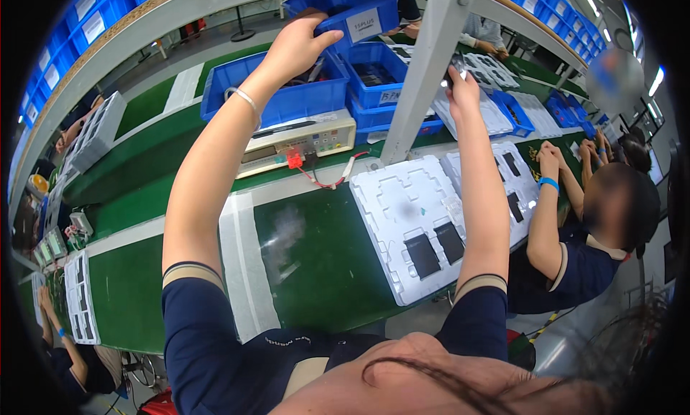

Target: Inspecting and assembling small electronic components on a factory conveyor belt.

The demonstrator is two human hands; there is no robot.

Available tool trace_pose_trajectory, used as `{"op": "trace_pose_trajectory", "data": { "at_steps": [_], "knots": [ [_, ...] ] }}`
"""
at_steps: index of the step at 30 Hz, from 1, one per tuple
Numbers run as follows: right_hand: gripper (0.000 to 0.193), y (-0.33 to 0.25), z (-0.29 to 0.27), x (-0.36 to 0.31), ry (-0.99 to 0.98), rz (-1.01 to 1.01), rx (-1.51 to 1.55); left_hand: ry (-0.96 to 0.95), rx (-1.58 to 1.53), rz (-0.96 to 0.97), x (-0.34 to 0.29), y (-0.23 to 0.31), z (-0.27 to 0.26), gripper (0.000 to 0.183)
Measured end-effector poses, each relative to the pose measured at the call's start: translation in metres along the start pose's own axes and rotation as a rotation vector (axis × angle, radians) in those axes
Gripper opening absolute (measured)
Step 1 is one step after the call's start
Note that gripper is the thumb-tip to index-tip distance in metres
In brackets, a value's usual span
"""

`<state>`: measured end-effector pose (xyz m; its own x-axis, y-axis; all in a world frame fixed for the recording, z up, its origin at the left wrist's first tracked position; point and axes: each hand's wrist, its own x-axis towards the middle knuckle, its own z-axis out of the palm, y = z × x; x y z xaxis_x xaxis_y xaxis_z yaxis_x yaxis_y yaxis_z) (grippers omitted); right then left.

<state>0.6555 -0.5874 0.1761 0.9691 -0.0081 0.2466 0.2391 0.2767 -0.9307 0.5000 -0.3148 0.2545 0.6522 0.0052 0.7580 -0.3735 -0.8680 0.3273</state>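
Note:
My left hand (302, 48) is raised at the back of the bench, its fingers closed on the left end of a small blue bin (374, 23) with a white label. That bin tilts above a larger blue bin (277, 84), which has dark items inside. My right hand (463, 91) reaches past the right side of a grey metal post (428, 70). Its fingers are closed on a small dark, shiny object (458, 64), whose kind I cannot make out. Under my right forearm lies a white moulded tray (388, 199) with two black flat rectangular pieces (422, 255) in its near pockets.
A beige bench instrument (316, 138) with red and black leads stands below the larger bin. Another blue bin (370, 74) is stacked near the post. At the right a co-worker (575, 221) sits at the green bench (323, 271). A shelf beam (144, 27) crosses overhead.

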Motion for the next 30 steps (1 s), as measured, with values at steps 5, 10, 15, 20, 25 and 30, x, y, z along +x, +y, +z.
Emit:
{"op": "trace_pose_trajectory", "data": {
  "at_steps": [5,10,15,20,25,30],
  "knots": [
    [0.023,0.01,0.04,0.03,-0.204,-0.148,-0.025,-0.139,-0.018,-0.162,-0.025,0.007,-0.027,0.032],
    [0.033,0.069,0.007,0.088,-0.147,-0.587,-0.789,-0.132,-0.082,-0.178,-0.02,-0.004,-0.012,0.033],
    [0.038,0.023,0.005,0.034,-0.628,-0.543,-0.925,-0.034,-0.065,-0.127,-0.023,-0.023,-0.009,0.035],
    [0.022,0.006,0.018,-0.019,-0.469,-0.42,-1.019,-0.066,-0.085,-0.073,-0.021,-0.012,0.018,0.03],
    [0.021,-0.008,-0.025,-0.018,-0.246,-0.777,-1.158,0.071,-0.284,-0.114,-0.017,0.0,0.036,0.029],
    [0.023,-0.042,-0.099,-0.044,-0.034,-0.945,-1.222,-0.023,-0.096,0.048,-0.012,0.004,0.051,0.028]
  ]
}}
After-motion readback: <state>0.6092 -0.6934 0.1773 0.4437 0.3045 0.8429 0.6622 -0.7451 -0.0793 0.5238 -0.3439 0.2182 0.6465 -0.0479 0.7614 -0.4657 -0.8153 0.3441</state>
